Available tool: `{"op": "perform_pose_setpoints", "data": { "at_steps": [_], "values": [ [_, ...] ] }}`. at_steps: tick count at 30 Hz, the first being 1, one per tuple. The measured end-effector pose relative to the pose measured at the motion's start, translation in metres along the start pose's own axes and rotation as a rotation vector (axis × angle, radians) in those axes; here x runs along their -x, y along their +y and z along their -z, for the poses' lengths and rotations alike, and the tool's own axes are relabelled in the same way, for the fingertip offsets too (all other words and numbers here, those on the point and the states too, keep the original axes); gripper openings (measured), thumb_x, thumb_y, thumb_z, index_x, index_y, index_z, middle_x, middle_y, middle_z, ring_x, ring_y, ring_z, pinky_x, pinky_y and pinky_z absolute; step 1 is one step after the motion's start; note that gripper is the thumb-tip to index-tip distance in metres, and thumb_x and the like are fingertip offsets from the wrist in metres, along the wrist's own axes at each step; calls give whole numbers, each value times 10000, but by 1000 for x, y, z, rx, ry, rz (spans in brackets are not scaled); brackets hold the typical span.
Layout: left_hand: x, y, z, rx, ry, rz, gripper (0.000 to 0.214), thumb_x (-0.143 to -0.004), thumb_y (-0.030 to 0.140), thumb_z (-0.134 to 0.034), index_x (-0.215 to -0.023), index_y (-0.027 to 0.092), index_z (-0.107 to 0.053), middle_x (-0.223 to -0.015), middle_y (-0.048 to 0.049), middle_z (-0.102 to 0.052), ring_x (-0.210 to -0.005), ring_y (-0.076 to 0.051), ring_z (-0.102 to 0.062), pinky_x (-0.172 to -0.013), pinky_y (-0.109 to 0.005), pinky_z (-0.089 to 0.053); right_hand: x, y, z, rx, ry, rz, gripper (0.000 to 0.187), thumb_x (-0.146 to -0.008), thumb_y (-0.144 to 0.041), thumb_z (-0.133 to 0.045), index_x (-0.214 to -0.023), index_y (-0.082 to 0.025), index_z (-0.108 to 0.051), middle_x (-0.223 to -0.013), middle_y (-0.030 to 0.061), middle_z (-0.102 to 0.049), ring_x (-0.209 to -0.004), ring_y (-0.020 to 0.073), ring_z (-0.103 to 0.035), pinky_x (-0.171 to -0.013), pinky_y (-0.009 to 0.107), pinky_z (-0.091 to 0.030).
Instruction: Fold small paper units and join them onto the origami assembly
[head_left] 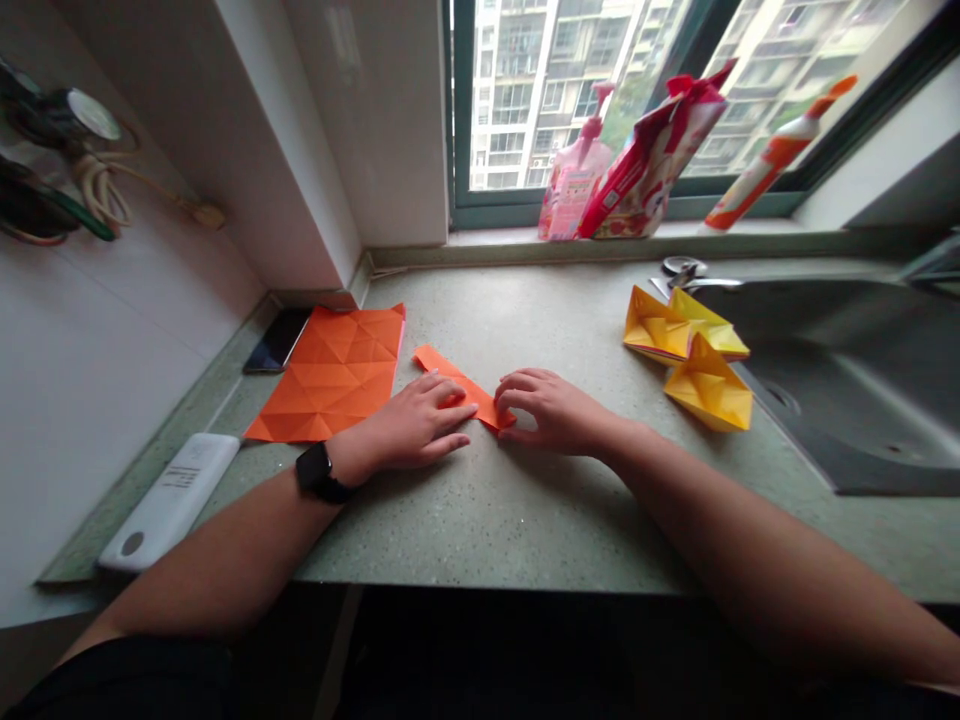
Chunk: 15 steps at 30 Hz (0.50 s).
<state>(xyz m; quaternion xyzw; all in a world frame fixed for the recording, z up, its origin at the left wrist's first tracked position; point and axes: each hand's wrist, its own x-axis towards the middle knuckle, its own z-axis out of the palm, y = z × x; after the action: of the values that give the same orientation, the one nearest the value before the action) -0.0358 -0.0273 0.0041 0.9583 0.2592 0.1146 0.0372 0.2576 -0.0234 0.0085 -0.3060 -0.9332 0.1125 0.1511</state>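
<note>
A narrow folded strip of orange paper (469, 388) lies slantwise on the counter between my hands. My left hand (420, 420), with a black watch (322, 472) on its wrist, rests on the strip's middle with fingers stretched out and apart. At the strip's right end, the curled fingers and thumb of my right hand (547, 410) grip the paper's edge. Left of my hands, creased orange sheets (337, 370) lie spread out. Several folded yellow and orange-yellow paper boats (709, 385) sit together to the right, by the sink.
A dark phone (277, 340) lies beside the creased sheets, and a white power bank (171, 500) is nearer me. The metal sink (862, 385) is sunk into the counter on the right. A pink pump bottle (574, 185), a red bag (652, 160) and an orange-white bottle (772, 165) stand on the windowsill.
</note>
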Motion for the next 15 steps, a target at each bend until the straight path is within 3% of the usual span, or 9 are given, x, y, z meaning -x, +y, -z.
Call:
{"op": "perform_pose_setpoints", "data": {
  "at_steps": [5, 9, 15],
  "values": [
    [-1, 3, -1, 96, -15, -10, 411, -1088, 461, -598, -1401, 209, -684, -1410, -174, -650, -1310, -326, -623, -1135, -482, -538, 0, 12, -7, -2, 23, -64, 141, -1030, -271, -642, -969, -233, -763, -1095, 87, -782, -1004, 242, -708, -949, 428, -540],
    [0, 3, -4, 78, -12, -20, 510, -1089, 488, -603, -1512, 202, -607, -1518, -172, -623, -1431, -338, -563, -1225, -503, -469, -1, 14, -11, 33, 52, -121, 168, -1036, -267, -632, -931, -226, -756, -1059, 87, -768, -971, 229, -690, -899, 387, -525],
    [-2, 9, -4, 17, -77, -11, 561, -1098, 541, -571, -1565, 231, -588, -1520, -170, -613, -1403, -355, -564, -1226, -541, -447, -5, 11, -17, 99, 95, -221, 144, -1018, -272, -667, -906, -223, -743, -1045, 93, -750, -947, 237, -680, -873, 378, -512]
  ]
}}
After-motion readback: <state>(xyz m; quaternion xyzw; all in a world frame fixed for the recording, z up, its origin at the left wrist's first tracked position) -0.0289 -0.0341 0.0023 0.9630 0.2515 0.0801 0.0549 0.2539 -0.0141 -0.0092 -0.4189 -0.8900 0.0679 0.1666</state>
